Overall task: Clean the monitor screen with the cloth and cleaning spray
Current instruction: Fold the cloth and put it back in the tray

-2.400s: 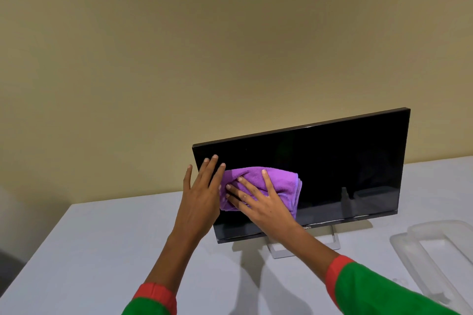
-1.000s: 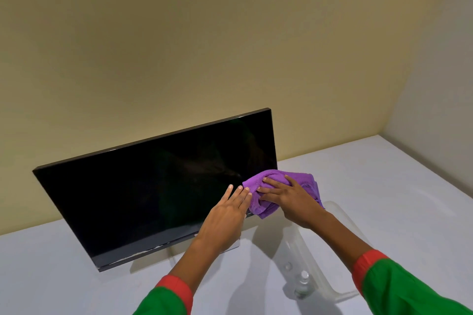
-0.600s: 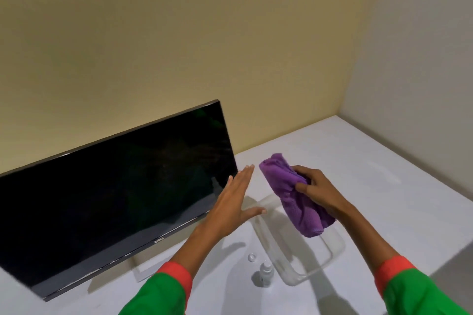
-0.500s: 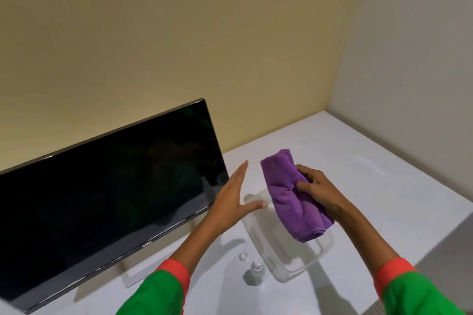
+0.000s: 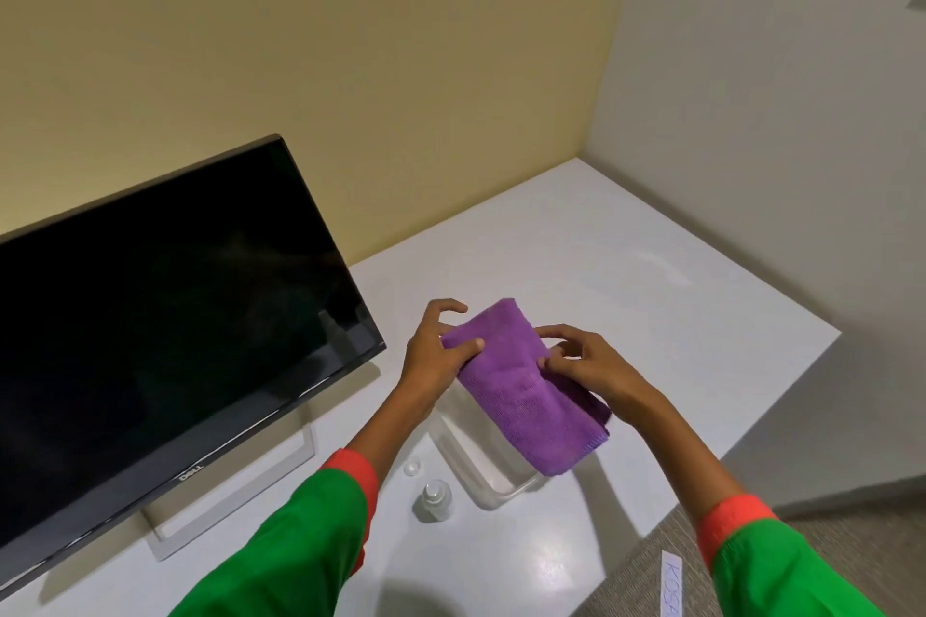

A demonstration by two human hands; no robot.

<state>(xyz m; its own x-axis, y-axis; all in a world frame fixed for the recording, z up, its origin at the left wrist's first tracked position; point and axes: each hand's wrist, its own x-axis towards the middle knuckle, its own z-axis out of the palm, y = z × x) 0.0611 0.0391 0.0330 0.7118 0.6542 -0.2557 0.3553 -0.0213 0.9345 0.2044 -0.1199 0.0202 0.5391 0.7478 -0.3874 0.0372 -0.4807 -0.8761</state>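
Both hands are now pinching the purple cloth off the monitor, left hand and right hand gripping opposite edges above the clear tray; wiping is apparently pausing for refolding; the spray bottle is standing on the table.

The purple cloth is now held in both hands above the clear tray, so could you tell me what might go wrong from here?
The purple cloth hangs low over the clear tray; its drooping end could drag across the rim. The small spray bottle stands uncapped near the left sleeve, so a careless reach might tip it.
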